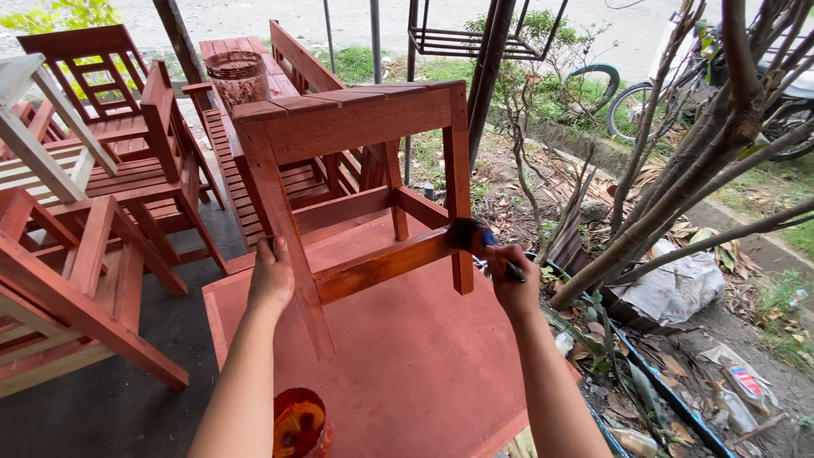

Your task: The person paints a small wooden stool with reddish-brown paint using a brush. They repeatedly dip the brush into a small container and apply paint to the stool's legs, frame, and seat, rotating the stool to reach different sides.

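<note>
- Gripping: left hand (271,276), fingers wrapped around the front leg of a red-stained wooden stool (356,170), at 9 o'clock.
- Right hand (511,280), fingers clamped on a paintbrush (475,237); bristles apparently touch the stool's lower rail, 3 o'clock.
- Stool stands on a red-painted surface (407,365).
- Paint container (301,424), 6 o'clock.
- Stained chairs (110,153), 10 o'clock.

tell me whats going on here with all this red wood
A person is brushing reddish-brown stain onto a small wooden stool that stands on a stained board. The left hand grips one front leg of the stool. The right hand holds a paintbrush with its bristles against the lower side rail, which looks wet and glossy. An open container of stain sits below, near the left forearm. More stained chairs stand to the left, and a tree and litter lie to the right.
</note>
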